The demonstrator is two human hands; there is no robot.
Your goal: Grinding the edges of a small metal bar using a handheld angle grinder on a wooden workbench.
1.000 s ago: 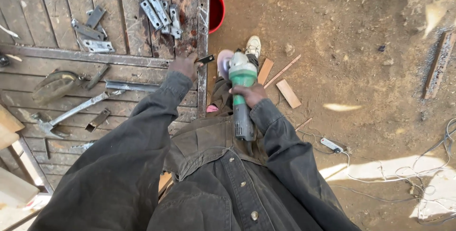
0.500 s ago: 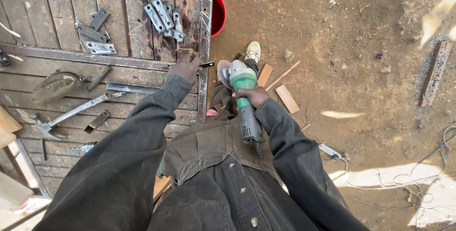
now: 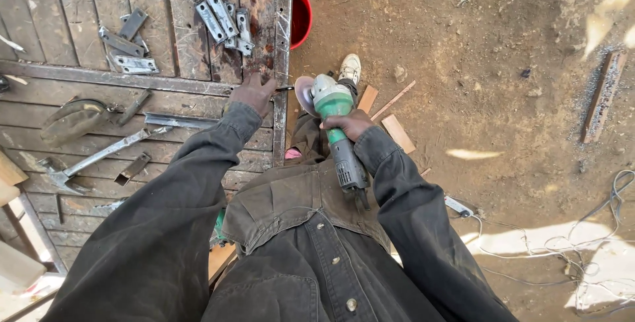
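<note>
The wooden desk (image 3: 79, 107) fills the left part of the view, made of worn grey planks with a metal edge strip (image 3: 283, 57) along its right side. To the right of it lies the dirt ground (image 3: 503, 97), with white cables (image 3: 569, 249) in the lower right corner and a red bucket (image 3: 301, 14) just beside the desk edge at the top. The person wears a dark jacket (image 3: 297, 256), and both sleeves reach forward. The right hand (image 3: 347, 125) is closed around the body of a green and grey angle grinder (image 3: 334, 120), whose disc stands just beside the desk edge, above a white shoe (image 3: 349, 68). The left hand (image 3: 253, 93) rests at the desk edge, and its fingers hold a small dark metal piece (image 3: 284, 88) that points toward the grinder disc. On the desk lie a hammer (image 3: 92, 160), a group of flat metal brackets (image 3: 225, 24) near the top, and more brackets (image 3: 126, 47) further left. Small wood offcuts (image 3: 397, 131) lie on the ground near the shoe.
</note>
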